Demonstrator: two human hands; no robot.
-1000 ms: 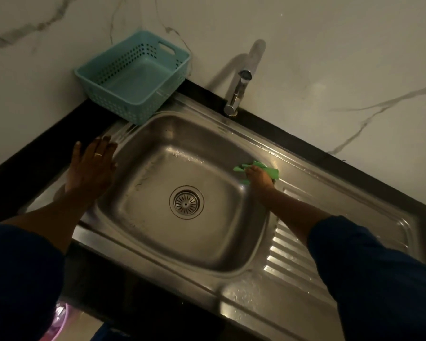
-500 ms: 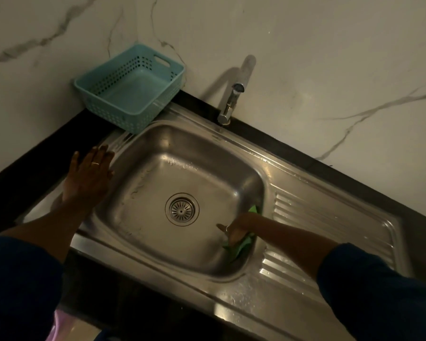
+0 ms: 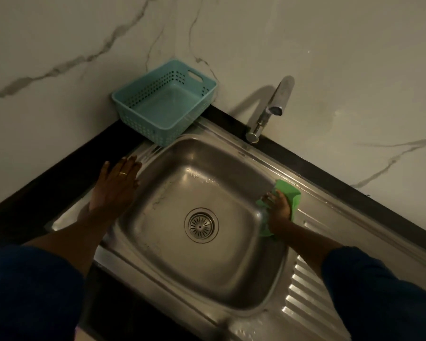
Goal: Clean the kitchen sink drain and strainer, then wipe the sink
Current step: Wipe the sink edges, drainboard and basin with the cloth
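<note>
At three o'clock on the sink (image 3: 231, 299) rim, right hand (image 3: 279, 212) fingers press a cloth (image 3: 289, 193); left hand (image 3: 116, 185) rests flat, fingers spread. Strainer (image 3: 201, 225) looks seated; wiping seems underway.

Kitchen, steel sink (image 3: 231, 286), faucet (image 3: 268, 112), marble wall (image 3: 342, 57)

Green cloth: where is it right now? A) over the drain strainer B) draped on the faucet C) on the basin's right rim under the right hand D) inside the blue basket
C: the right hand presses the green cloth against the sink basin's right rim.
</note>
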